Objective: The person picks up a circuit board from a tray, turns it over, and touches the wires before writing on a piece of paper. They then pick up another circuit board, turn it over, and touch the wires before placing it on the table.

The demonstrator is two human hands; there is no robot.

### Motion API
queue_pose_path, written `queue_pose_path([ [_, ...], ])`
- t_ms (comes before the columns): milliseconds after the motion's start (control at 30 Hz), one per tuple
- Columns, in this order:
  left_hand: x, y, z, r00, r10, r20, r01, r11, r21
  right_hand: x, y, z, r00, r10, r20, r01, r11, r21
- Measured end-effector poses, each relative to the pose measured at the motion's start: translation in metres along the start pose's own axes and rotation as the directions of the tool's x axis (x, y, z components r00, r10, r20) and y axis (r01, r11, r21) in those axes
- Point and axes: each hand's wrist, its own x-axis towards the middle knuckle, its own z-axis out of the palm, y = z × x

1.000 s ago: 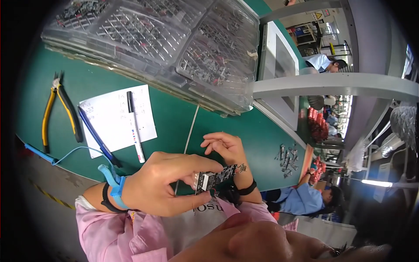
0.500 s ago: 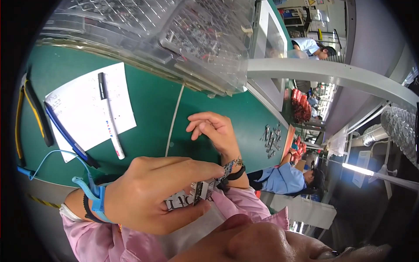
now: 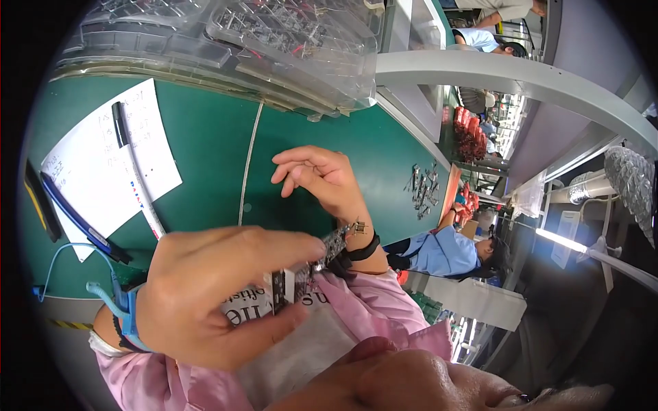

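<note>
My left hand (image 3: 205, 294), wearing a blue wrist strap (image 3: 128, 312), pinches a small circuit board (image 3: 334, 246) between thumb and fingers. A white block-shaped part (image 3: 288, 286) shows on it, and a brass-coloured part (image 3: 359, 227) sits at its far end, in front of my right wrist. My fingers cover part of the board. Beyond it, my right hand (image 3: 321, 177) hovers over the green table (image 3: 212, 123) with fingers loosely bent and nothing between them. A black band (image 3: 363, 252) circles that wrist.
Written paper (image 3: 82, 147) lies at left under a white marker (image 3: 133, 171) with a black cap. Beside it are a blue-handled tool (image 3: 75, 212) and a yellow-black handle (image 3: 42, 205). Clear trays (image 3: 274, 34) of parts stand behind; small metal parts (image 3: 425, 188) lie right, near a seated co-worker (image 3: 442, 253).
The view has shifted, so the paper and tools sit farther left. My left hand has moved left, still holding the circuit board, and more of the board shows. My right hand stays loosely bent.
</note>
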Motion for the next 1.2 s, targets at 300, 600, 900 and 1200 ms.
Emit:
queue_pose_path([
  [300, -0.006, 0.004, -0.001, 0.945, -0.323, 0.059, 0.327, 0.942, -0.075, -0.012, -0.008, 0.014, 0.980, -0.198, -0.028, 0.198, 0.980, 0.022],
  [600, -0.004, -0.003, 0.021, 0.927, -0.357, 0.115, 0.372, 0.843, -0.389, -0.048, -0.019, 0.016, 0.889, -0.445, -0.107, 0.425, 0.715, 0.555],
  [900, -0.003, 0.000, 0.023, 0.935, -0.344, 0.087, 0.349, 0.844, -0.407, -0.053, -0.016, 0.012, 0.854, -0.495, -0.161, 0.505, 0.711, 0.490],
  [1200, -0.006, 0.000, 0.023, 0.935, -0.345, 0.080, 0.346, 0.842, -0.415, -0.052, -0.013, 0.015, 0.859, -0.482, -0.172, 0.501, 0.725, 0.472],
])
